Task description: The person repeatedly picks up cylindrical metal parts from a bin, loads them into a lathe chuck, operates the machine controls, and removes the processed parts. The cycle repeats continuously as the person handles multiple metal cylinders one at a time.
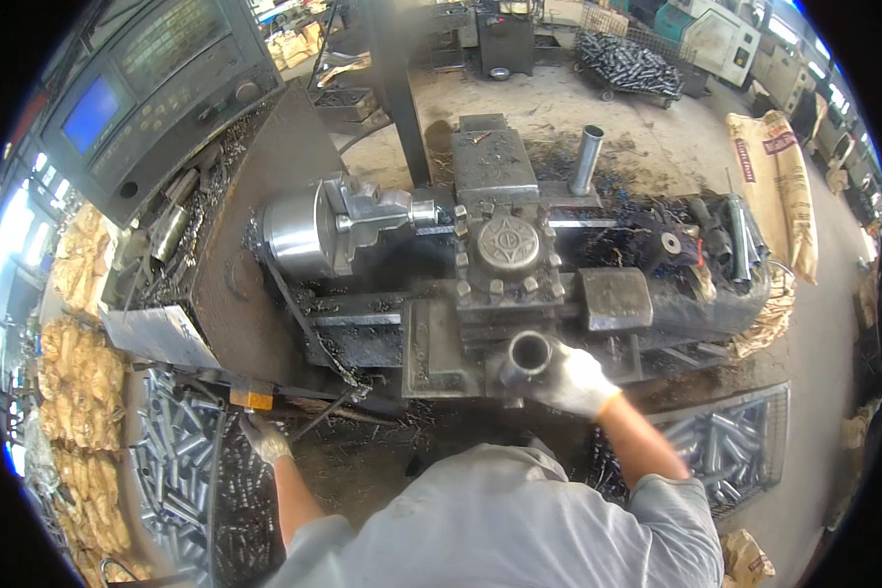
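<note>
My right hand, in a white glove, is at the right side of an upright grey metal tube at the carriage's near edge. Its fingers seem closed against the tube, though they are partly hidden. My left hand, also gloved, is low at the left, just below an orange-yellow block on the lathe's front; what its fingers touch cannot be made out. Between and beyond my hands, the lathe chuck has a short shiny tube end in its jaws, facing the square tool post.
Wire bins of metal tubes stand at lower left and lower right. Another tube stands upright behind the tool post. A control panel rises at upper left. Brown sacks line the left; a paper sack is at right.
</note>
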A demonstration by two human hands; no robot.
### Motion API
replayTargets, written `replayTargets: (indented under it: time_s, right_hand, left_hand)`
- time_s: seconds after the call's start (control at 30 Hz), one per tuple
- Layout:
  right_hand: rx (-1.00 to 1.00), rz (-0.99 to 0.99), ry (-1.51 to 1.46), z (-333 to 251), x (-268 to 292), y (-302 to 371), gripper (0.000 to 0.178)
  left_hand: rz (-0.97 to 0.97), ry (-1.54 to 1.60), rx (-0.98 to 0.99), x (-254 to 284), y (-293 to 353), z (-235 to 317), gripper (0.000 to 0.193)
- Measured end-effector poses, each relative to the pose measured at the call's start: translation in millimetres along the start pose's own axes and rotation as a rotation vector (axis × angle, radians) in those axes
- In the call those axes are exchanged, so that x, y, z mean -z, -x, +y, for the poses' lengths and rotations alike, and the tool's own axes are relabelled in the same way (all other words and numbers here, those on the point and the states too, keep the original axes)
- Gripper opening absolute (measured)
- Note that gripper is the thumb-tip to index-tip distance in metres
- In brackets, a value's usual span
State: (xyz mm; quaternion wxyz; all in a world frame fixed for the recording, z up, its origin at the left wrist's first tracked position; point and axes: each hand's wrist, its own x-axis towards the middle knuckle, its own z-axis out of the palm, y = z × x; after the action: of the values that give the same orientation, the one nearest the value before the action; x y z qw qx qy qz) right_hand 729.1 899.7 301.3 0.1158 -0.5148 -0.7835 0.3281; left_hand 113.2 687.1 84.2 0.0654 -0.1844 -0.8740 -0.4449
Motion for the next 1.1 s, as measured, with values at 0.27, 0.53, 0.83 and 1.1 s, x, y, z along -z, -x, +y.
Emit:
replayTargets:
  time_s: [0.27, 0.53, 0.83, 1.1]
  right_hand:
    - [0.502, 0.194, -0.056, 12, 163, -142, 0.03]
    - [0.475, -0.391, 0.49, -53, 49, -393, 0.035]
    - [0.076, 0.379, 0.8, -31, 183, -388, 0.029]
    - [0.504, -0.607, 0.562, -94, 56, -379, 0.059]
  left_hand:
    - [-0.207, 0.071, 0.258, -15, 44, 78, 0.043]
    - [-0.047, 0.028, -1.056, -126, 0, 414, 0.066]
    - [-0.093, -0.13, -1.095, -152, -30, 429, 0.067]
    - [-0.138, -0.133, -1.067, -146, -30, 436, 0.065]
